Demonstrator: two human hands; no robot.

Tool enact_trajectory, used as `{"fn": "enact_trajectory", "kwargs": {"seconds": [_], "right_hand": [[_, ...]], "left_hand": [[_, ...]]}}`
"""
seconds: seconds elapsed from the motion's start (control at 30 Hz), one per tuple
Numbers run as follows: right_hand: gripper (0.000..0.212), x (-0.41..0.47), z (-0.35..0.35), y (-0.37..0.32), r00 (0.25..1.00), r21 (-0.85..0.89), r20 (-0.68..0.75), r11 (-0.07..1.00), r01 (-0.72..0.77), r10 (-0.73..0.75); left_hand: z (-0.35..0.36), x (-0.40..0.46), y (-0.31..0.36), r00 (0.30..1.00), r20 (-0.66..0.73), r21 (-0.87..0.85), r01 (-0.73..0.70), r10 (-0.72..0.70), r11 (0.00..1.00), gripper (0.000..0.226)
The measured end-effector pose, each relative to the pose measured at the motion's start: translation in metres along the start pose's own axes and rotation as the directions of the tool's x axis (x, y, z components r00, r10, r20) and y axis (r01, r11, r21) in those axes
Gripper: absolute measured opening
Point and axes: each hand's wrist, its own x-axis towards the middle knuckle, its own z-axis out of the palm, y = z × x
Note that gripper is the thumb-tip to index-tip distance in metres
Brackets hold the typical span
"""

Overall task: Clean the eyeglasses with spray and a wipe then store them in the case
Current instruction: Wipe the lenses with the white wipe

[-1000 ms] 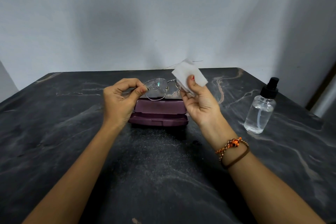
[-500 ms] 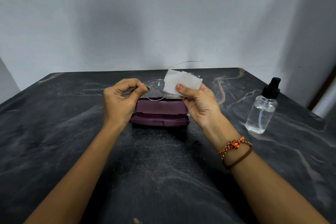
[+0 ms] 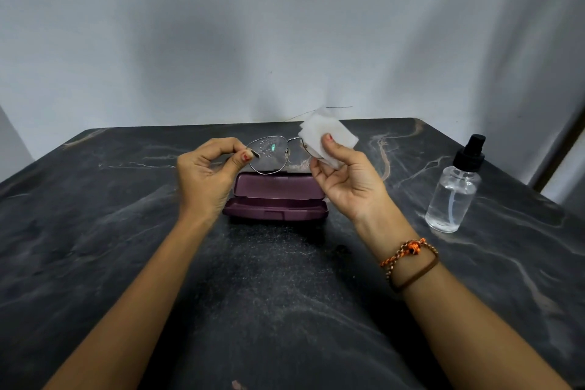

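Note:
My left hand point(image 3: 205, 177) pinches the left end of thin metal-framed eyeglasses point(image 3: 269, 155), held up above the open purple case point(image 3: 275, 199). Spray droplets speckle the left lens. My right hand point(image 3: 345, 177) holds a white wipe point(image 3: 327, 133) folded around the right lens, thumb pressed on its front. One temple arm sticks out behind the wipe. The case lies open on the table with its lid tilted back and nothing visible inside.
A clear spray bottle point(image 3: 454, 196) with a black pump top stands upright at the right of the dark marbled table point(image 3: 95, 231). A pale wall rises just behind the table's far edge. A beaded bracelet circles my right wrist.
The wipe slid left across the glasses half a second ago, then back to the right lens now. My left hand kept its hold on the frame, and the left lens shows again.

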Motion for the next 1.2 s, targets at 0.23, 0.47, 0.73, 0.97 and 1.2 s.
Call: {"fn": "enact_trajectory", "kwargs": {"seconds": [0.23,0.47,0.73,0.97,1.2], "right_hand": [[0.010,0.000,0.001,0.001,0.997,-0.168,0.042,0.984,0.063,-0.057],[0.032,-0.001,0.004,0.002,0.995,-0.143,0.089,0.988,0.066,-0.053],[0.009,-0.002,0.001,-0.006,0.999,-0.226,-0.009,0.973,-0.049,0.048],[0.017,0.000,-0.005,-0.012,0.998,-0.407,0.012,0.912,-0.056,0.067],[0.030,-0.001,-0.001,-0.007,0.994,-0.051,0.102,0.998,-0.037,0.042]], "left_hand": [[0.001,-0.001,0.002,1.000,0.010,-0.015,-0.003,0.003,1.000,0.019],[0.000,0.000,0.001,1.000,0.008,-0.004,-0.003,0.003,1.000,0.017],[0.000,0.000,0.003,1.000,0.013,0.007,0.012,-0.012,1.000,0.020],[0.000,0.000,0.005,1.000,0.013,0.018,0.001,-0.001,1.000,0.020],[0.001,0.000,0.003,1.000,0.025,-0.008,0.016,-0.016,1.000,0.022]]}}
